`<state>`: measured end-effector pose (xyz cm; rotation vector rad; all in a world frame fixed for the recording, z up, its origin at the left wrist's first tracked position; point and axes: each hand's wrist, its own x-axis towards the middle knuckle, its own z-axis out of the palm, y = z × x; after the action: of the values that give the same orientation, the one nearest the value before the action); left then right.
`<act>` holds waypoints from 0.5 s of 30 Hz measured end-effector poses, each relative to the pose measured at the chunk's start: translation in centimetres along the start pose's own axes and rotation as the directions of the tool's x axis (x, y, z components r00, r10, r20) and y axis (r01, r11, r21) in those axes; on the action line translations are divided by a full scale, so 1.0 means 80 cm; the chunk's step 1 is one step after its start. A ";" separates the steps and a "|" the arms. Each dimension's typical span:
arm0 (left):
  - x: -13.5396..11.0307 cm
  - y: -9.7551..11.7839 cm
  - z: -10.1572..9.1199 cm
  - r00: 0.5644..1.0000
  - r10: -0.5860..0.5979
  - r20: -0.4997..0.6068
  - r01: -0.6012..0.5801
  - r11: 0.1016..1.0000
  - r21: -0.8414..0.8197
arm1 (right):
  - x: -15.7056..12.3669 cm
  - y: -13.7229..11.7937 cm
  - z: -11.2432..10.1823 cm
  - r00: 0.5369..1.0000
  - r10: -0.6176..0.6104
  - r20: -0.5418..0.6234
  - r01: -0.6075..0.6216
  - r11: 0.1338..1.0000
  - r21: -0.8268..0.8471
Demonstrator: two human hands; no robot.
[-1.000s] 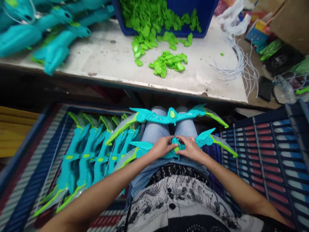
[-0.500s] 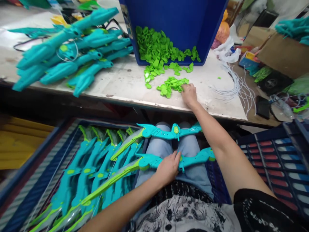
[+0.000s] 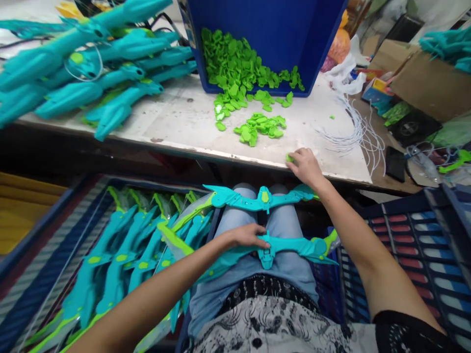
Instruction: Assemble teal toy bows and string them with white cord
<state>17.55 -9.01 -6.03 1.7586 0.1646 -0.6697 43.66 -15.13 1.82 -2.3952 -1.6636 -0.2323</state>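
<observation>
Across my lap lies a teal toy bow point(image 3: 290, 245) with green limb ends, and my left hand point(image 3: 248, 236) is closed round it just left of its middle. An open slot shows on the middle block of this bow. Just beyond it, over my knees, a second toy bow point(image 3: 241, 202) carries a green piece at its centre. My right hand point(image 3: 308, 167), at the table's front edge, pinches a small green plastic piece point(image 3: 289, 157). A small heap of similar green pieces point(image 3: 259, 127) lies on the table, left of and beyond that hand.
A tipped blue bin point(image 3: 257, 29) spills green pieces onto the white table point(image 3: 176, 127). Teal bow parts point(image 3: 106, 73) are stacked at left; white cords point(image 3: 353, 132) lie at right. Several bows point(image 3: 121, 260) rest in a crate on my left. A blue crate point(image 3: 415, 255) stands on my right.
My right hand has drawn back from the green heap to the table edge with a green piece. The bow under my left hand has been turned over, showing its other side.
</observation>
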 end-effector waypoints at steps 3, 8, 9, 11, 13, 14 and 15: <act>0.002 -0.006 0.000 0.999 -0.015 0.040 0.018 0.996 -0.090 | 0.012 0.020 -0.001 0.992 -0.121 0.040 0.117 0.988 0.104; -0.002 -0.008 0.001 0.997 -0.017 0.078 0.038 0.961 -0.275 | 0.014 0.023 -0.006 0.989 -0.149 0.001 0.146 0.969 0.197; -0.002 -0.009 0.001 0.997 -0.009 0.080 0.032 0.957 -0.288 | 0.003 0.013 -0.008 0.987 -0.158 -0.035 0.162 0.964 0.213; -0.001 -0.012 0.001 0.997 -0.002 0.080 0.027 0.952 -0.306 | -0.037 -0.017 -0.012 0.974 -0.215 -0.077 0.228 0.937 0.267; 0.001 -0.016 0.001 0.997 -0.012 0.079 0.037 0.945 -0.326 | -0.094 -0.054 -0.013 0.944 -0.328 -0.046 0.324 0.883 0.339; 0.003 -0.017 0.001 0.997 -0.019 0.075 0.043 0.943 -0.331 | -0.126 -0.073 -0.011 0.921 -0.390 -0.012 0.366 0.852 0.374; 0.004 -0.019 0.002 0.997 -0.023 0.068 0.044 0.942 -0.334 | -0.158 -0.091 -0.008 0.902 -0.432 0.016 0.391 0.831 0.396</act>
<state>17.09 -8.74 -7.48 1.4085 0.2511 -0.6776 32.47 -24.26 -0.12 -1.7714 -2.0420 0.1507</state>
